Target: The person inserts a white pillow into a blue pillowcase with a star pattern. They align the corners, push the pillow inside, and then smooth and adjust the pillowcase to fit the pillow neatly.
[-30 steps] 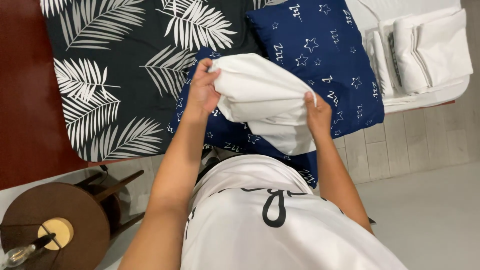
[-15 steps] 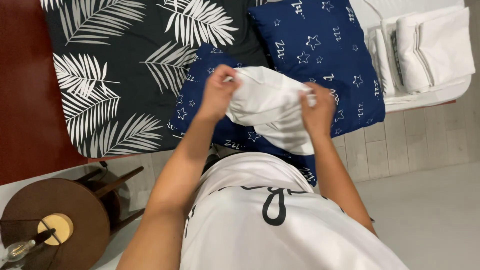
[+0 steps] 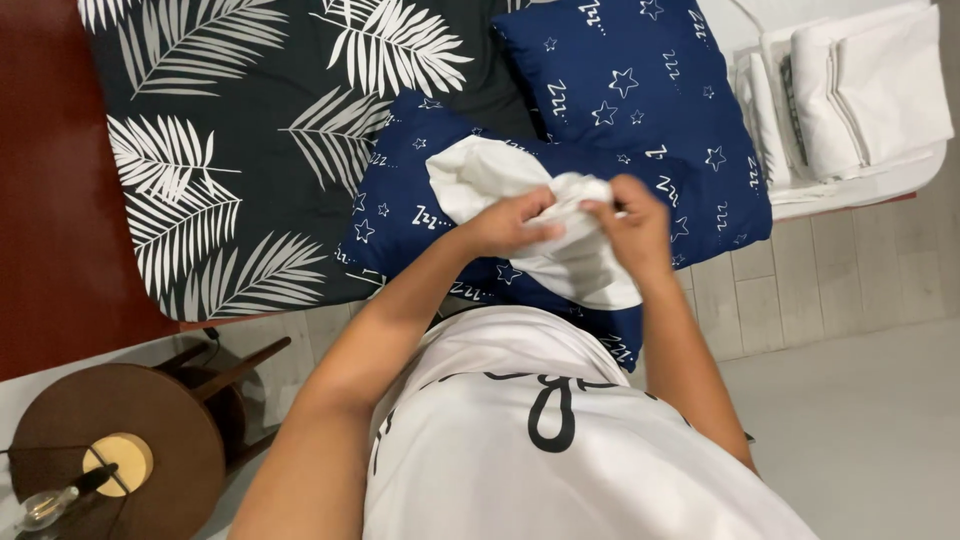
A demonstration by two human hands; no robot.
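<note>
Seen from above, a person's left hand point(image 3: 510, 222) and right hand point(image 3: 632, 225) are both closed on a bunched white cloth point(image 3: 520, 205), gripping it close together. The cloth is held over a navy pillow point(image 3: 420, 215) patterned with stars. A second matching pillow point(image 3: 630, 90) lies just behind, on a black bedspread point(image 3: 250, 130) with white palm leaves. Folded white linens point(image 3: 860, 90) sit to the right.

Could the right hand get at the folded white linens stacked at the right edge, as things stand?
Probably not right away: the right hand is gripping the white cloth together with the left hand. The folded white linens lie apart, past the blue star pillow, with nothing covering them.
</note>
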